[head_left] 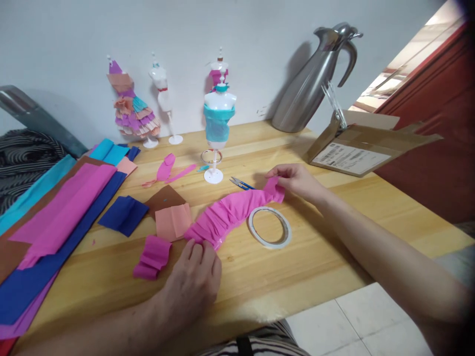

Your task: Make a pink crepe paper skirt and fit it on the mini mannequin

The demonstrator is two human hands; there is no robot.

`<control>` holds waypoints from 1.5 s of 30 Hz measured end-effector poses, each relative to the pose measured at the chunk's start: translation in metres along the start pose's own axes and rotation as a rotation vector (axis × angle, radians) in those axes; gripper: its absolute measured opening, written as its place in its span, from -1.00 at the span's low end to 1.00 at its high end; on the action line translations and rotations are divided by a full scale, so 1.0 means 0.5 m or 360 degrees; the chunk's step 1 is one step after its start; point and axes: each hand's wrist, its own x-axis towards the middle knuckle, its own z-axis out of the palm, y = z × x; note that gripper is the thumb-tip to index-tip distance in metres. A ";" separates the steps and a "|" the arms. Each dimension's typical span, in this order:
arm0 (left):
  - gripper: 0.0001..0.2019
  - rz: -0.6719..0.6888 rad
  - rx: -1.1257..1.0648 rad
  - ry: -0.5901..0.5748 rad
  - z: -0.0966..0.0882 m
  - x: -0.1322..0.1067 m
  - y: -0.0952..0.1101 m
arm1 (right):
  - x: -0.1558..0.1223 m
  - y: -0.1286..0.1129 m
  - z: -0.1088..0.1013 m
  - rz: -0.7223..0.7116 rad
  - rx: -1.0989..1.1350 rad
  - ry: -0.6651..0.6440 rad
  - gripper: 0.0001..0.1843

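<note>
A pleated strip of pink crepe paper [232,210] stretches in a curve between my two hands, just above the wooden table. My left hand [196,274] is closed on its near left end. At the far right end, my right hand [295,180] pinches the strip between thumb and fingers. Beside the strip lies a roll of tape [270,227]. Blue-handled thread snips [242,183] rest behind it, partly covered by the paper. A small dress form [218,123] wrapped in turquoise paper stands upright behind the snips.
Folded crepe sheets [70,202] cover the table's left side. Cut squares, one blue [124,215] and one peach [173,221], lie left of my hands. More dress forms [135,106] stand along the wall. A metal jug [315,74] and an open cardboard box [352,148] are at right.
</note>
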 end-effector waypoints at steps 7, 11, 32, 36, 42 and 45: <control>-0.84 0.0004 0.0045 -0.0071 -0.015 0.026 0.011 | 0.013 0.014 -0.017 0.0228 -0.0021 -0.0073 -0.87; -0.89 -0.0001 -0.0003 -0.0068 -0.008 0.028 0.022 | 0.004 0.018 -0.034 0.0275 -0.0031 -0.0133 -0.89; -0.89 -0.0078 -0.0085 -0.0141 -0.003 0.017 0.039 | -0.038 -0.068 0.051 -0.0729 -0.0645 -0.0583 -0.72; -0.82 -0.0100 -0.0010 -0.0071 0.001 0.011 0.045 | -0.018 -0.047 0.063 -0.0683 -0.0544 -0.0512 -0.73; -0.84 -0.0128 -0.0044 -0.0092 -0.004 0.014 0.053 | -0.073 -0.118 0.096 -0.1133 -0.0336 -0.0747 -0.77; -0.78 -0.0151 -0.0048 -0.0081 -0.003 0.017 0.058 | -0.078 -0.136 0.136 -0.1324 -0.0360 -0.1018 -0.75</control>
